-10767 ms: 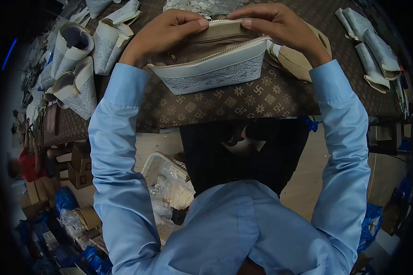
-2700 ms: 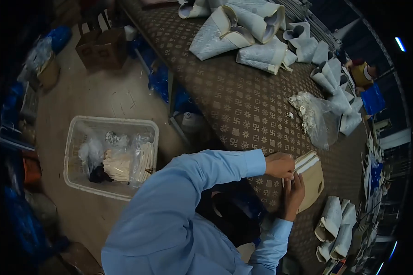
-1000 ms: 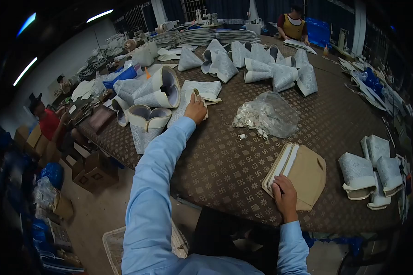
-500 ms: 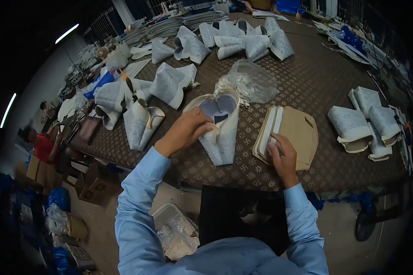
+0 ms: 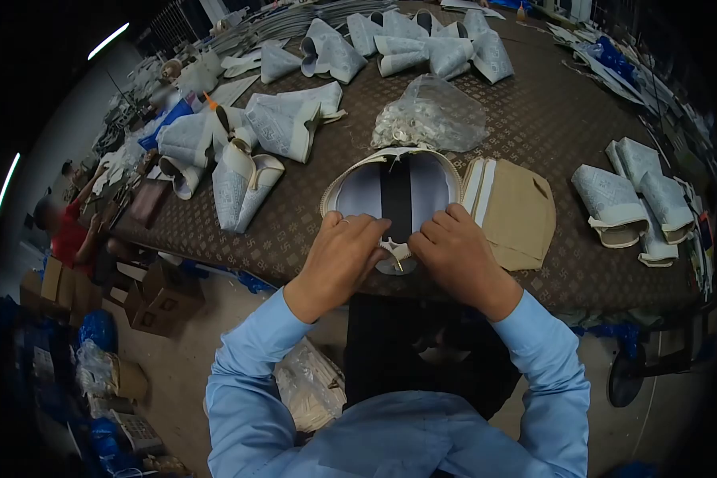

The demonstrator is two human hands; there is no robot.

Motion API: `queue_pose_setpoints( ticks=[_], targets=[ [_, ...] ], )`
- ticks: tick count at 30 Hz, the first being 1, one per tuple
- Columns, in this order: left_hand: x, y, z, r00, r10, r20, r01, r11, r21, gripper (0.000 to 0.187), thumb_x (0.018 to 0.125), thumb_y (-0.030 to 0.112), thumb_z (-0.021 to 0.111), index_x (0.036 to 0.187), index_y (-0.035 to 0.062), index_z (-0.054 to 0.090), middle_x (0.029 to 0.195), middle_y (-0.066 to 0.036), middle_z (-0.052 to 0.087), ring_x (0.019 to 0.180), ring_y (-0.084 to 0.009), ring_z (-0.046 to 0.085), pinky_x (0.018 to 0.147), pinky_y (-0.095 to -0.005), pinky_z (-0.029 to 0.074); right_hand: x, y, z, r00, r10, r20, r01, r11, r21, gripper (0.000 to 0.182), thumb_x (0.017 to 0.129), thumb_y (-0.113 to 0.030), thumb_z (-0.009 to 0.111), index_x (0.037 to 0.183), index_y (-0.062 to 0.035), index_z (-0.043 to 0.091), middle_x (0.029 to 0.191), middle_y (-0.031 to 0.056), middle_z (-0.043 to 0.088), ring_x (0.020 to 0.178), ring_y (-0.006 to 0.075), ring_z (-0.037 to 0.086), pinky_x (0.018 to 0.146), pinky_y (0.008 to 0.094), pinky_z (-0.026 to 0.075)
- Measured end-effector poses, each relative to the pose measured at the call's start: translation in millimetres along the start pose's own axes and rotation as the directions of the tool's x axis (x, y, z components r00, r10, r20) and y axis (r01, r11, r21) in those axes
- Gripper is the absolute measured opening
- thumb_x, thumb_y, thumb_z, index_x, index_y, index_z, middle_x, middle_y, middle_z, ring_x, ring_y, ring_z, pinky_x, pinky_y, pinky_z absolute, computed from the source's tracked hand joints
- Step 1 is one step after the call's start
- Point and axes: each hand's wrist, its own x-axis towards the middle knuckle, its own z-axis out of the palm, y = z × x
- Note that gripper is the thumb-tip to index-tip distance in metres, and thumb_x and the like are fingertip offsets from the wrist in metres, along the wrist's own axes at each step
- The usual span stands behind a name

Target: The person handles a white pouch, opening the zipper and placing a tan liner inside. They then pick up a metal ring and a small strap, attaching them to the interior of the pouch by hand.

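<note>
Across the middle of the view spread the brown patterned table (image 5: 534, 111), with a person in red (image 5: 72, 239) and a cardboard box (image 5: 163, 299) off its left side. Grey-white pouches (image 5: 279, 123) lay on it in groups at the far side, left and right. At the table's near edge, between the left group and the tan stack (image 5: 522, 219), was 1 open pouch (image 5: 350, 187), its mouth up, showing a pale lining and 1 black band (image 5: 396, 191). The clear bag (image 5: 434, 119) of small white pieces lay just beyond it. The left hand (image 5: 334, 259) and right hand (image 5: 466, 255) were slightly apart, each with its fingers pinched on the pouch's near rim. The zip pull (image 5: 398, 264) hung between them. 2 white strips (image 5: 481, 191) ran along the stack's left side.
</note>
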Motion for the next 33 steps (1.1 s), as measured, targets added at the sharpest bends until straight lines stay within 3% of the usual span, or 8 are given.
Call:
queue_pose_setpoints(
  ticks=[1, 5, 11, 13, 17, 19, 24, 33],
  targets=[
    [-4.2, 3.6, 2.1, 0.997, 0.043, -0.067, -0.039, 0.998, 0.058, 0.027, 0.07, 0.005, 0.069, 0.097, 0.0037, 0.061, 0.084, -0.008, 0.06, 0.079, -0.0247, 0.056, 0.072, -0.0351, 0.034, -1.7, -4.5, -3.3, 1.0, 0.013, -0.026, -0.014, 0.999, -0.052, 0.003, 0.07, -0.01, 0.056, 0.068, -0.0082, 0.055, 0.066, 0.0049, 0.052, 0.069, 0.0202, 0.051, 0.069, 0.0328, 0.039],
    [-9.2, 6.0, 8.5, 0.999, 0.03, -0.029, -0.029, 0.998, 0.058, 0.029, 0.069, 0.005, 0.068, 0.097, 0.0045, 0.061, 0.083, -0.007, 0.06, 0.075, -0.0226, 0.054, 0.071, -0.0345, 0.034, -3.5, -11.1, -3.7, 0.999, 0.033, -0.001, -0.033, 0.999, -0.025, 0.008, 0.067, -0.008, 0.062, 0.074, -0.0058, 0.059, 0.07, 0.0046, 0.052, 0.07, 0.0193, 0.05, 0.066, 0.0326, 0.039],
    [-16.0, 8.9, 15.9, 0.996, -0.062, -0.059, 0.066, 0.996, 0.067, 0.034, 0.065, 0.002, 0.068, 0.098, 0.0055, 0.061, 0.082, -0.005, 0.059, 0.078, -0.0235, 0.054, 0.075, -0.0357, 0.034, 1.1, -21.7, -2.7, 0.996, 0.085, -0.04, -0.086, 0.996, -0.023, 0.018, 0.071, -0.01, 0.056, 0.086, -0.0025, 0.062, 0.071, 0.0044, 0.054, 0.069, 0.0189, 0.051, 0.066, 0.0319, 0.037],
    [-14.7, 11.8, 15.0, 0.986, 0.002, -0.167, 0.027, 0.985, 0.173, 0.026, 0.066, 0.006, 0.068, 0.091, 0.0055, 0.062, 0.077, -0.006, 0.06, 0.074, -0.0228, 0.055, 0.074, -0.0346, 0.035, 5.5, -25.9, -2.9, 0.993, 0.121, 0.01, -0.122, 0.992, 0.025, 0.023, 0.073, -0.01, 0.055, 0.093, -0.0013, 0.062, 0.073, 0.0046, 0.055, 0.07, 0.0196, 0.052, 0.067, 0.0325, 0.037],
    [-18.7, 1.0, 20.4, 0.984, -0.026, -0.176, 0.054, 0.986, 0.155, 0.011, 0.068, 0.008, 0.062, 0.078, 0.0074, 0.06, 0.071, -0.006, 0.058, 0.074, -0.0229, 0.055, 0.077, -0.0349, 0.035, 15.0, -25.1, -1.0, 0.989, 0.149, -0.015, -0.147, 0.984, 0.098, 0.025, 0.071, -0.008, 0.058, 0.094, -0.0024, 0.062, 0.075, 0.0058, 0.056, 0.07, 0.022, 0.053, 0.066, 0.0347, 0.037],
    [-19.6, -0.3, 22.9, 0.984, -0.016, -0.176, 0.049, 0.981, 0.187, 0.024, 0.066, 0.008, 0.065, 0.09, 0.0084, 0.062, 0.075, -0.006, 0.058, 0.076, -0.0219, 0.054, 0.076, -0.0356, 0.035, 22.0, -27.9, -8.7, 0.988, 0.155, 0.012, -0.155, 0.978, 0.143, 0.026, 0.068, -0.006, 0.06, 0.094, -0.0036, 0.062, 0.075, 0.0067, 0.058, 0.07, 0.0234, 0.053, 0.065, 0.0363, 0.036],
    [-18.6, 2.8, 30.0, 0.98, -0.026, -0.198, 0.072, 0.97, 0.232, 0.018, 0.069, 0.012, 0.062, 0.086, 0.0071, 0.061, 0.07, -0.005, 0.054, 0.073, -0.0214, 0.052, 0.073, -0.0347, 0.035, 18.0, -22.3, -4.3, 0.991, 0.112, 0.067, -0.121, 0.98, 0.158, 0.028, 0.064, -0.003, 0.062, 0.092, -0.0039, 0.063, 0.073, 0.0074, 0.059, 0.07, 0.0244, 0.052, 0.063, 0.0372, 0.034],
    [-27.4, 14.2, 27.6, 0.984, -0.006, -0.179, 0.064, 0.944, 0.324, 0.011, 0.069, 0.011, 0.056, 0.077, 0.0033, 0.057, 0.07, -0.006, 0.053, 0.071, -0.0218, 0.052, 0.072, -0.033, 0.036, 18.7, -41.1, -7.2, 0.977, 0.211, 0.032, -0.214, 0.972, 0.1, 0.026, 0.063, -0.004, 0.065, 0.088, -0.0035, 0.064, 0.07, 0.0071, 0.059, 0.066, 0.0229, 0.05, 0.062, 0.0358, 0.034]
  ],
)
